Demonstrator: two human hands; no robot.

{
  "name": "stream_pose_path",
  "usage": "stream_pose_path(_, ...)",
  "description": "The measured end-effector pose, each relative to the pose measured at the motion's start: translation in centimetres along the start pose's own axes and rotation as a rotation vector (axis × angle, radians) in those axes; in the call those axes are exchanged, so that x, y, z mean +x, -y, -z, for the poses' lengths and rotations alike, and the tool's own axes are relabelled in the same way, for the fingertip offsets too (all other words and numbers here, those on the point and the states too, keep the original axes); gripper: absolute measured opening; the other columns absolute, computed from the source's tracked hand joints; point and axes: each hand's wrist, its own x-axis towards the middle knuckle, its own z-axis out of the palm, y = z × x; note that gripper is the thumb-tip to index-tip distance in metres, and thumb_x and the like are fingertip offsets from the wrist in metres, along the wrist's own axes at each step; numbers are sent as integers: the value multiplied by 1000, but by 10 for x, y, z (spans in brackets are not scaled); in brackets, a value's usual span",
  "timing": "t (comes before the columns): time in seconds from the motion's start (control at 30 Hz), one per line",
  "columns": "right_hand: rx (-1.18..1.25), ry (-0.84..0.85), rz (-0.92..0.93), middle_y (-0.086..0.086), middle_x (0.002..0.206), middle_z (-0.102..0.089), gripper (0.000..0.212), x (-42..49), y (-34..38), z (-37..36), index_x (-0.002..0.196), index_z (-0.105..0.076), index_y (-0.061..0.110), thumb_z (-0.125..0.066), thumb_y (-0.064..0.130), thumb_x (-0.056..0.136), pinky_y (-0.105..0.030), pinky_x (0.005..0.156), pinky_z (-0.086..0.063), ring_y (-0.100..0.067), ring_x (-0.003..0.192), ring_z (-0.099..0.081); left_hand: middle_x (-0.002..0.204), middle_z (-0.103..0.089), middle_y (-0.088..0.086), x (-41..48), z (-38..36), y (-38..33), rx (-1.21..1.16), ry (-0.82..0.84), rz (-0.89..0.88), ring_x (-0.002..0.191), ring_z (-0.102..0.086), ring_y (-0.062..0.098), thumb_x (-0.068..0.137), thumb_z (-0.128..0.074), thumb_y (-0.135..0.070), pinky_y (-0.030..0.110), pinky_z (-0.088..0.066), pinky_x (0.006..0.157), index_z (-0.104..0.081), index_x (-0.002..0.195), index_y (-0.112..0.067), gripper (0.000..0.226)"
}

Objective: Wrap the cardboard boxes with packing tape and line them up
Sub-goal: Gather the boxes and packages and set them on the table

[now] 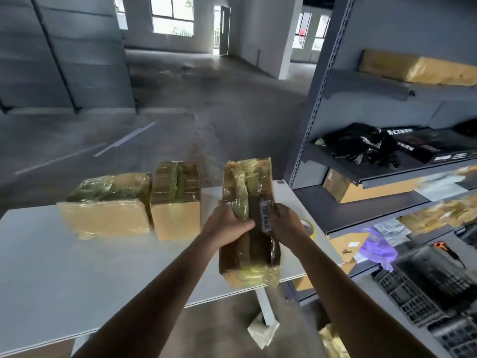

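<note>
Head view has the long box (258, 249), a narrow carton skinned in glossy, wrinkled tape, held lengthwise over the right end of the table (77, 267), its near end jutting past the front edge. The left hand (227, 223) and right hand (284, 223) clamp its long sides at mid-length, fingers curled onto the top. I judge that hold sound, since the cardboard looks stiff and light but the film slick. To its left a wide box (108, 210) and a squarer box (176, 200) stand side by side, and a tape roll (309, 228) peeks out behind the right wrist.
</note>
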Motion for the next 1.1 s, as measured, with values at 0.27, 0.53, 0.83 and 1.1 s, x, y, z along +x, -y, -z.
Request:
stream_pose_path(0.27,27,11,7,-18,97,-65,37,83,23,-29,98,-61,8,-41,39,101,-40,78,-49,-34,92,-60,103,-62,6,74,39,23,-47,53,25,91,-64,19,67,-61,-40,38,-54,83,-64,87,-34,21)
stream_pose_path(0.53,222,233,-64,-4,103,-63,44,196,19,-55,114,-57,13,-30,45,103,-30,85,-48,-22,100,-61,134,-50,10,177,51,32,239,-19,47,121,-52,27,81,-67,-49,46,-47,97,-33,139,-16,75)
stream_pose_path(0.83,35,407,-17,-8,102,-61,51,256,18,-107,119,-57,9,-27,47,103,-24,63,-37,-18,87,-58,133,-51,13,237,50,54,845,-19,104,123,-47,33,94,-48,-21,40,-46,86,-58,117,-5,29)
stream_pose_path(1.1,73,351,-86,-12,142,-48,60,239,30,-98,143,-40,12,-27,53,101,-32,96,-37,-28,127,-47,122,-54,15,230,69,58,732,-55,24,117,-49,31,91,-49,-19,41,-47,85,-57,115,-6,28)
